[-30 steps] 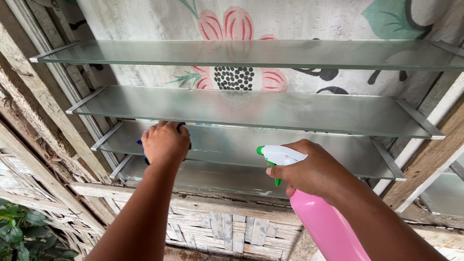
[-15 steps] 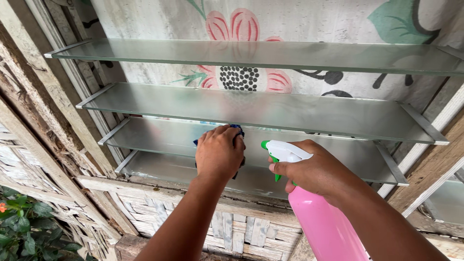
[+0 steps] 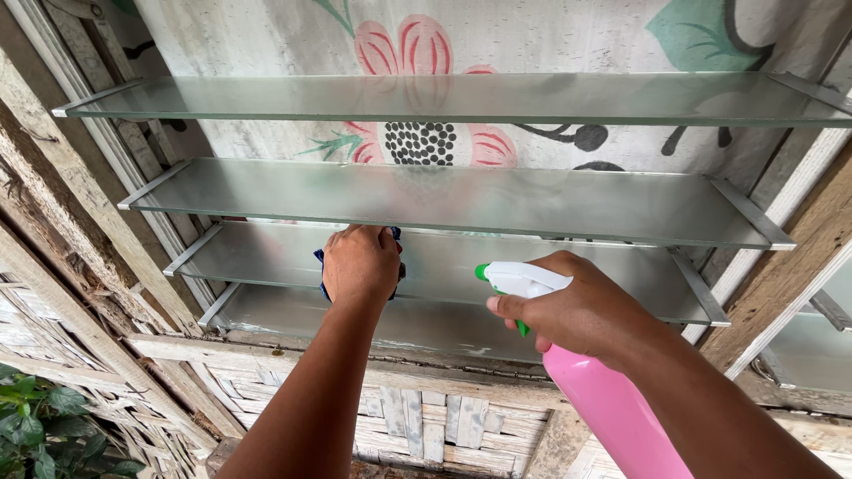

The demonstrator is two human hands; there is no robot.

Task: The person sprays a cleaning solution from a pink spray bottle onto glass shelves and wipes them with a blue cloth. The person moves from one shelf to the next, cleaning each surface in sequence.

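left hand [image 3: 359, 263]: closed flat over a blue cloth [image 3: 321, 266], pressing it on the third glass louvre slat [image 3: 568, 275], at 9 o'clock of the bottle.
right hand [image 3: 577, 315]: wrapped round the neck of a pink spray bottle [image 3: 612, 408], forefinger by the green trigger; white nozzle [image 3: 519, 279] faces 9 o'clock.
step in hand: wiping the slat, judged from the pressed cloth.
next move calls for: steady pressure along the glass, nozzle kept off the cloth hand.
surroundings: flowered curtain [image 3: 426, 53] at 12 o'clock; woven bamboo wall [image 3: 417, 426] at 6 o'clock.
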